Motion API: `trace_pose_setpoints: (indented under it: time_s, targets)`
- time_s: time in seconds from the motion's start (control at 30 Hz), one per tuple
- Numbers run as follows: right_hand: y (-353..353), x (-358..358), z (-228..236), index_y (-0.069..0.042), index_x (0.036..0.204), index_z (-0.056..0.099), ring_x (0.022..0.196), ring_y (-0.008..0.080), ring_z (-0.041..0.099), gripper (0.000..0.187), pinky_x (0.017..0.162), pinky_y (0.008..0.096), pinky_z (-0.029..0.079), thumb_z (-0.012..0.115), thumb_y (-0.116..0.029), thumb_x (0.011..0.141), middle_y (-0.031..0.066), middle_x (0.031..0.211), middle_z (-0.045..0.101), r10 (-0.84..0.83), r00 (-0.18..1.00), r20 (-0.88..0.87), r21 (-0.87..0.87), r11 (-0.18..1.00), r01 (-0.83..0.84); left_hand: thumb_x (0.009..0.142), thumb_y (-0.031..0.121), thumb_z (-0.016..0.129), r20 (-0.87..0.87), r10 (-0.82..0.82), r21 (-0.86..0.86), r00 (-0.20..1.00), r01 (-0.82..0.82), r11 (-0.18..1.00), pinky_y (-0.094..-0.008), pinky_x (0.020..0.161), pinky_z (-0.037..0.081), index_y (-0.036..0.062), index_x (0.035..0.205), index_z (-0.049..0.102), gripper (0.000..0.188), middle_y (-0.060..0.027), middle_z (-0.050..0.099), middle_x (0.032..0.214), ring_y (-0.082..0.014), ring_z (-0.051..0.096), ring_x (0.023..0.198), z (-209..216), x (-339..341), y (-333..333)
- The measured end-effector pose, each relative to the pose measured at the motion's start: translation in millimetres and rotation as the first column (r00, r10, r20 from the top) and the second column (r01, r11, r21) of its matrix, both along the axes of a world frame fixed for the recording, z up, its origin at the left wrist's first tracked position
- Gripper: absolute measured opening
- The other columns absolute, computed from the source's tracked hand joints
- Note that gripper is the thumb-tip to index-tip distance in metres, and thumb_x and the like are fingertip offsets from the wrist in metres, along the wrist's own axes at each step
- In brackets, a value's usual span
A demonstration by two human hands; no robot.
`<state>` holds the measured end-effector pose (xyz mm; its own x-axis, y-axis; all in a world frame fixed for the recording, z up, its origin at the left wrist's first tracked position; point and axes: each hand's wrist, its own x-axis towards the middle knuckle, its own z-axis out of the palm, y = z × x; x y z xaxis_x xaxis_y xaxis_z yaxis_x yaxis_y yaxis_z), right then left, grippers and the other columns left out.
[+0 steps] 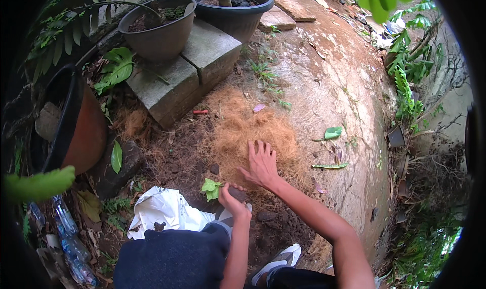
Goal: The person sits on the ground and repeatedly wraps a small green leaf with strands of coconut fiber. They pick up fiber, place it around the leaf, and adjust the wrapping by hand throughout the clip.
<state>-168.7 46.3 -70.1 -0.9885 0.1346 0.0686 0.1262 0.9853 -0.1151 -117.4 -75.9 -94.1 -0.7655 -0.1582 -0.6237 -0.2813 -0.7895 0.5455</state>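
Observation:
A small leafy green seedling with a dark clump of soil about its base is gripped in my left hand, low over the ground near my knees. My right hand lies palm down on a loose heap of tan coconut fibre, its fingers spread and partly sunk among the strands. Dark crumbly soil borders the fibre on the left. Below my left hand more soil and a few lumps lie by my shoe.
A white plastic sack lies beside my left leg. Potted plants stand on concrete blocks at the far left, and a tilted brown pot is nearer. Paved ground stretches right, with fallen leaves. Plastic bottles lie lower left.

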Motion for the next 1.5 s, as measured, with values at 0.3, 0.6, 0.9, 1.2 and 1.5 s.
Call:
trace_pose_setpoints:
  time_s: [0.3,0.6,0.9,1.2,1.5]
  targets:
    - [13,-5,9,0.0,0.129,0.052,0.107,0.0411,0.066,0.047,0.092,0.0515,0.05,0.066,-0.013,0.086,0.0264,0.113,0.065,-0.126,0.988,-0.093,-0.577,0.815,0.05,0.098,0.018,0.054,0.02,-0.049,0.0,0.999,0.049,0.999,-0.0347,0.063,0.051,0.0061,0.096,0.054,0.012,-0.0049,0.055,0.08,-0.0175,0.057,0.067,-2,0,-4]
    - [21,16,-6,0.002,0.128,0.052,0.1,0.042,0.065,0.047,0.091,0.0501,0.051,0.064,-0.003,0.083,0.0268,0.105,0.066,-0.071,0.997,0.0,-0.629,0.776,0.055,0.101,0.019,0.058,-0.187,-0.326,-0.063,0.927,0.32,0.946,-0.0285,0.058,0.054,0.0062,0.09,0.053,0.017,-0.0215,0.075,0.115,-0.0122,0.059,0.059,-9,6,4]
    - [32,13,4,0.003,0.13,0.051,0.094,0.0329,0.063,0.047,0.087,0.0471,0.054,0.062,0.0,0.085,0.0233,0.106,0.062,-0.155,0.976,-0.152,-0.65,0.76,0.02,0.1,0.021,0.056,-0.099,-0.348,-0.146,0.932,0.332,0.932,-0.0306,0.062,0.055,-0.0033,0.107,0.061,0.026,-0.0175,0.061,0.145,-0.0145,0.06,0.061,-30,11,1]
    - [7,22,21,-0.002,0.137,0.05,0.108,0.0328,0.055,0.055,0.087,0.0504,0.049,0.07,-0.015,0.087,0.0219,0.129,0.046,-0.033,0.995,-0.09,-0.283,0.959,0.006,0.099,0.027,0.057,-0.054,-0.152,-0.155,0.987,0.142,0.978,-0.0344,0.059,0.052,0.0058,0.094,0.058,0.021,-0.0074,0.063,0.091,-0.0169,0.059,0.062,-17,10,3]
    - [25,12,11,-0.006,0.137,0.054,0.105,0.0343,0.058,0.058,0.087,0.0491,0.046,0.071,-0.008,0.082,0.0189,0.117,0.055,0.056,0.995,-0.085,-0.251,0.965,-0.076,0.1,0.029,0.055,-0.018,-0.111,-0.167,0.994,0.106,0.98,-0.0355,0.06,0.052,0.0066,0.095,0.057,0.023,-0.0091,0.066,0.09,-0.0169,0.059,0.063,-19,7,2]
